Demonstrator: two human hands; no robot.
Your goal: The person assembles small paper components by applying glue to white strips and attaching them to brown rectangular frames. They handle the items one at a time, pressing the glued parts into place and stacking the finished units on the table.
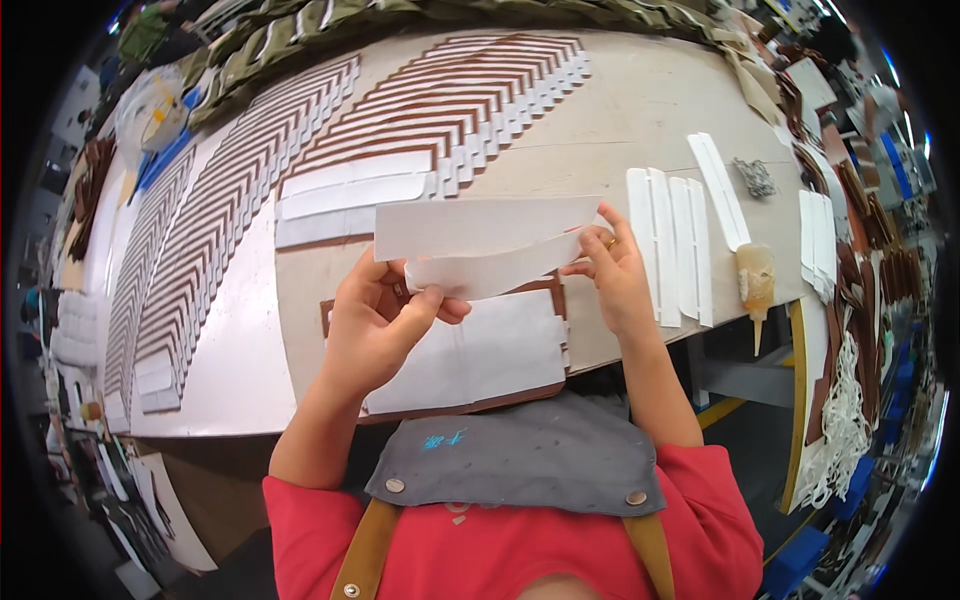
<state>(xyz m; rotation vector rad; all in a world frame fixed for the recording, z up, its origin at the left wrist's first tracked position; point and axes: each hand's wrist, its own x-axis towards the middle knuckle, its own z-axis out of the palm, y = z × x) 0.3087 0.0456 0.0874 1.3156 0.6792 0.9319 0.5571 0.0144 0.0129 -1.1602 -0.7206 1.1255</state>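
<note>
A long white strip (490, 228) is held above the table (640, 110) by both hands. The left hand (375, 330) is closed in a pinch on its lower left end, where a backing layer (495, 272) is curled away; the right hand (612, 275) is pinched on the right end, fingers partly bent. The strip's long axis runs left to right, nearly level; it is flat, plain and pale
</note>
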